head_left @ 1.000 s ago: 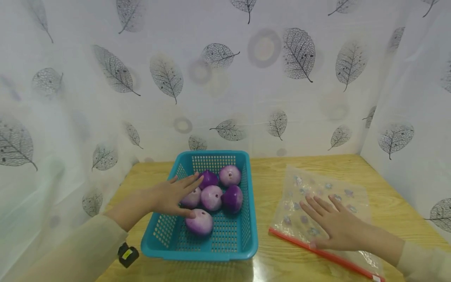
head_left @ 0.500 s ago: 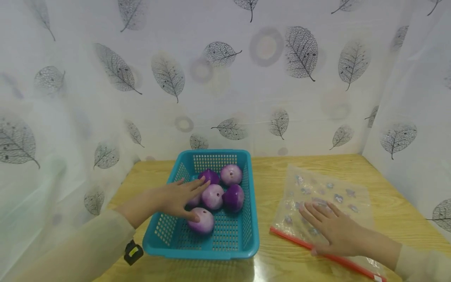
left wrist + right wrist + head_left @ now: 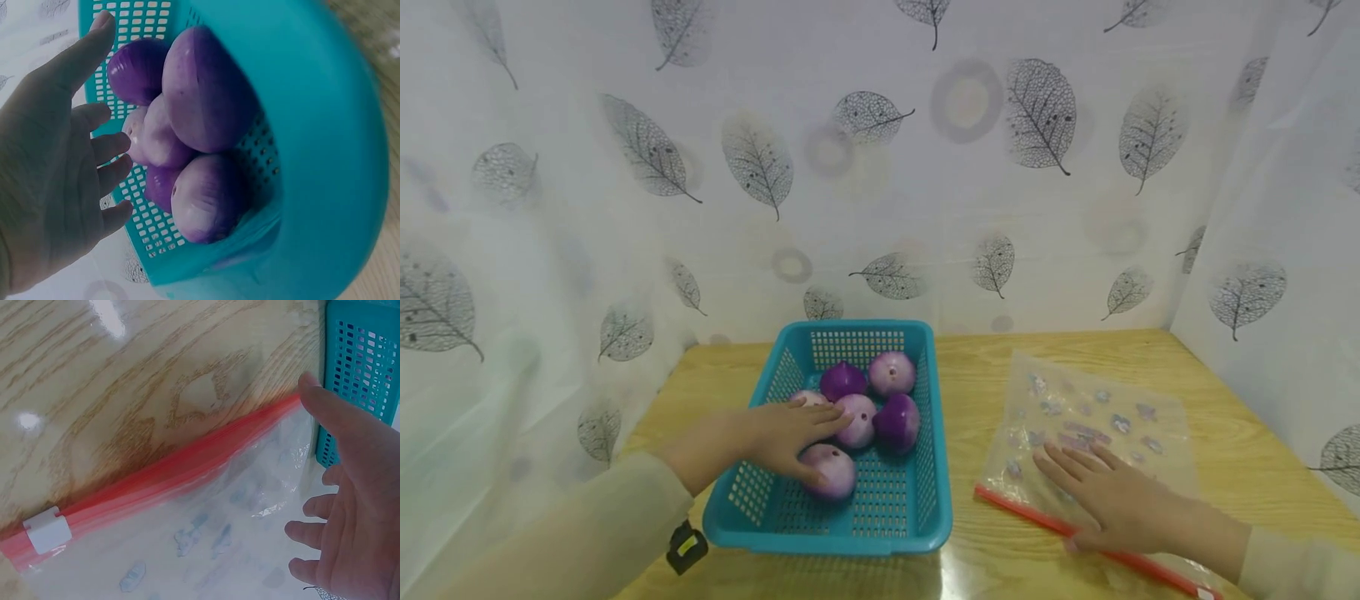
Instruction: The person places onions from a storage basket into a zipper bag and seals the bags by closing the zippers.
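Note:
My left hand hovers with spread fingers over a teal plastic basket and overlaps the onions in the head view. Several purple onions lie in it, among them a pale one nearest the thumb and a dark one by the right wall. In the left wrist view the fingers are loosely bent and the palm holds nothing; a big onion shows beyond. Over a clear zip bag printed with small figures is my right hand, fingers extended, thumb near the red zip strip.
A wooden table carries basket and bag side by side. Leaf-printed white sheeting rises behind and at both sides. A white slider sits on the zip strip. Under the left sleeve shows a small black device.
Both hands have moved slightly toward the front. My left hand has also shifted a little right, uncovering a dark onion at the back. The basket and bag stay in place.

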### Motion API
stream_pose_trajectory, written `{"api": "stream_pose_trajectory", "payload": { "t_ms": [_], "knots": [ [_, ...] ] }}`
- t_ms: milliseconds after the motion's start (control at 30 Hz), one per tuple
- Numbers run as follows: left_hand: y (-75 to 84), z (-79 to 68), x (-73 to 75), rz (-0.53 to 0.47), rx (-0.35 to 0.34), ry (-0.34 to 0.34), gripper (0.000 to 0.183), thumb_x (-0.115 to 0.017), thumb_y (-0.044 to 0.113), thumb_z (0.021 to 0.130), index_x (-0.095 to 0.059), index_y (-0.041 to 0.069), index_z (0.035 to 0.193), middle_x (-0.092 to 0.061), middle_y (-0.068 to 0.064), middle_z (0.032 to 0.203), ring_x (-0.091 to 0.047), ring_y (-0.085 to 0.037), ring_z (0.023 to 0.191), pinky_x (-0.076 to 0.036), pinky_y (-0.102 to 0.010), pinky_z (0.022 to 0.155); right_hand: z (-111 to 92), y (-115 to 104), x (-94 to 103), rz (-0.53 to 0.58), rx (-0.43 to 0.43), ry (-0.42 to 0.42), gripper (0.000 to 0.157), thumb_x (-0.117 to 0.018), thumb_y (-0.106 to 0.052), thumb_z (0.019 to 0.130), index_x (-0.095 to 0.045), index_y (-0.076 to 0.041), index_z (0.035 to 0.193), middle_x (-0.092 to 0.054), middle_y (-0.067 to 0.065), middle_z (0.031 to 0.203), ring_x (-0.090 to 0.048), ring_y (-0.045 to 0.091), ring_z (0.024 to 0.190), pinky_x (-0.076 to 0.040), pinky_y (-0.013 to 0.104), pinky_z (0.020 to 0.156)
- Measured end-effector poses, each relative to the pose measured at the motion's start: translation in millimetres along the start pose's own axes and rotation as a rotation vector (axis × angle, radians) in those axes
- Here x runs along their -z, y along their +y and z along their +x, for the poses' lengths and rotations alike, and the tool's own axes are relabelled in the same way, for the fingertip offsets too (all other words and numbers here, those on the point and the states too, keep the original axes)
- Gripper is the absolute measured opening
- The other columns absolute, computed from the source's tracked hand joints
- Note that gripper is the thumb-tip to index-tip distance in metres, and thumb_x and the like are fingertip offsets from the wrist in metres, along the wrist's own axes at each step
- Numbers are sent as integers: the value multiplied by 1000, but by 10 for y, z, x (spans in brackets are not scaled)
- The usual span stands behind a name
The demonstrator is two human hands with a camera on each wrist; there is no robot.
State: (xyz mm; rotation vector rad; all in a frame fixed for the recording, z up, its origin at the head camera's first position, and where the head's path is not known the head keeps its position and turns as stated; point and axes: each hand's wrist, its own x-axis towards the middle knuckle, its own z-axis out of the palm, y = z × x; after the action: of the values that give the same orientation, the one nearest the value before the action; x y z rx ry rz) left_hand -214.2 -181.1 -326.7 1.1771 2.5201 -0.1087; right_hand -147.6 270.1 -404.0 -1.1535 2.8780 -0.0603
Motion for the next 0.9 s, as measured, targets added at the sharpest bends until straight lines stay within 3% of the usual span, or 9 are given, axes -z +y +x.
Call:
{"api": "stream_pose_trajectory", "payload": {
  "t_ms": [233,267,333,433,467,900],
  "knots": [
    [88,25,-8,-12,17,-43,86,-51,65,84,-29,14,149,-26,-4,155,-22,-23,143,-20,-51,114,-17,1,-53,-23,14,7,98,-52,-69,78,-27,-6,148,-37,24,146,-41,44,127,29,16,96],
    [97,29,-11,-9,16,-48,86,-52,65,84,-29,14,149,-26,-4,155,-23,-23,143,-20,-51,114,-17,-3,-57,-22,11,1,97,-53,-69,78,-27,-7,148,-37,23,146,-41,44,127,28,25,103],
    [111,36,-24,5,16,-55,86,-53,66,83,-30,16,149,-27,-4,155,-25,-24,142,-22,-52,113,-16,-14,-61,-17,0,-18,96,-54,-68,77,-27,-10,149,-36,23,147,-42,43,127,14,46,113],
    [124,48,-51,24,29,-69,87,-55,66,82,-30,17,149,-30,-3,154,-29,-25,140,-24,-53,112,-14,-27,-56,-20,-2,-42,94,-56,-67,77,-28,-12,149,-36,23,147,-45,43,125,-20,68,104],
    [132,49,-55,26,38,-75,87,-55,66,81,-30,18,149,-30,-3,153,-29,-25,140,-25,-52,112,-13,-31,-58,-25,-1,-50,94,-56,-67,77,-28,-13,149,-36,23,147,-47,43,124,-30,70,97],
    [150,109,-96,54,31,-109,84,-55,67,81,-31,23,149,-34,0,152,-37,-28,135,-32,-47,110,-23,-34,-105,-14,-12,-70,89,-64,-59,77,-36,-7,144,-41,23,143,-51,43,118,-38,69,89]
  ]
}}
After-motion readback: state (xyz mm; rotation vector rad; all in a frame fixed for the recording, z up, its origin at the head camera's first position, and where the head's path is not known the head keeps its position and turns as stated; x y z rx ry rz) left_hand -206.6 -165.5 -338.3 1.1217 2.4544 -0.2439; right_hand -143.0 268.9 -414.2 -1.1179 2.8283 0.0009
